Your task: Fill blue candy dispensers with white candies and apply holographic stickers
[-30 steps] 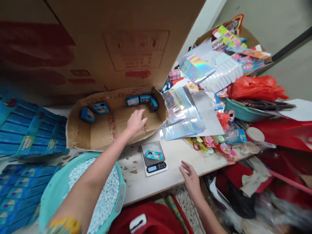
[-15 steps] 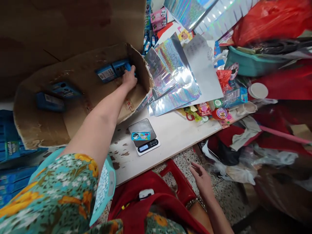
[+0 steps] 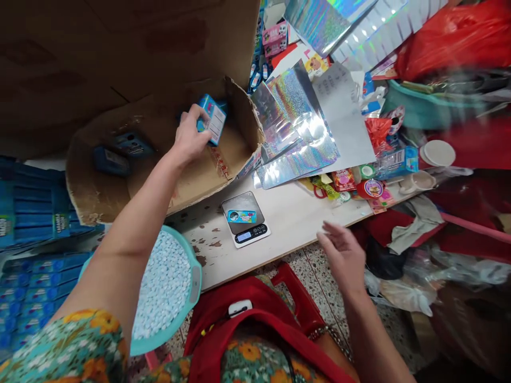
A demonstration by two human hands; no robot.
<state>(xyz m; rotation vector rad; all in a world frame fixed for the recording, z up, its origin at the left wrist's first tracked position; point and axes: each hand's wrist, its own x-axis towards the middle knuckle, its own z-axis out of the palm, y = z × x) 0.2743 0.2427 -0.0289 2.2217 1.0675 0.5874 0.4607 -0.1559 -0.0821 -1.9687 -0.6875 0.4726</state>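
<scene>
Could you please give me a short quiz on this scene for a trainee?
1. Which hand holds a blue box?
2. What lies on the scale: a) a pink box, b) a blue packet, or c) a red bag?
3. True or false: the right hand is touching the scale.

Key:
1. The left hand.
2. b.
3. False; the right hand is apart from the scale.

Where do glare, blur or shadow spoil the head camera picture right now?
Head view: bright glare on the holographic sheets; smearing around the right-hand teal basin; the tall cardboard at upper left in shadow; the left hand and its blue box fairly clear, fine print unreadable.
</scene>
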